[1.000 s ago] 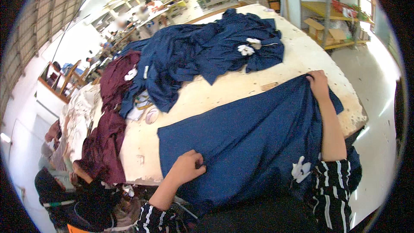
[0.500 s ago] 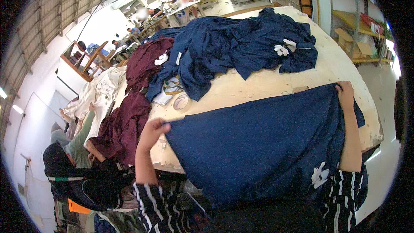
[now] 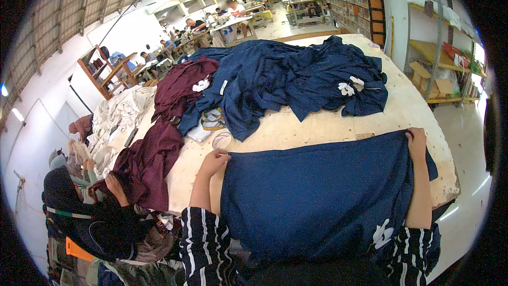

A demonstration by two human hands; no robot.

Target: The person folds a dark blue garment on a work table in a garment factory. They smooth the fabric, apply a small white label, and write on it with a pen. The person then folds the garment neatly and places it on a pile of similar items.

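A navy blue cloth is stretched between my two hands at the near edge of the table. My left hand pinches its upper left corner. At the upper right corner, my right hand grips the same cloth, and part of the fabric hangs beyond that wrist. The top edge runs nearly straight from hand to hand, while the lower part drops toward my body. A white flower shape shows at the lower right of the cloth. Just beyond my left hand lies a round roll of tape.
Across the pale table lies a heap of navy garments with white flowers. Maroon cloth and cream cloth lie to the left. A co-worker in black handles the maroon cloth. Shelves stand at right.
My left hand has shifted right, so the held edge is shorter. My right hand keeps its grip. The view has tilted up slightly, and the co-worker's hands have moved onto the maroon cloth.
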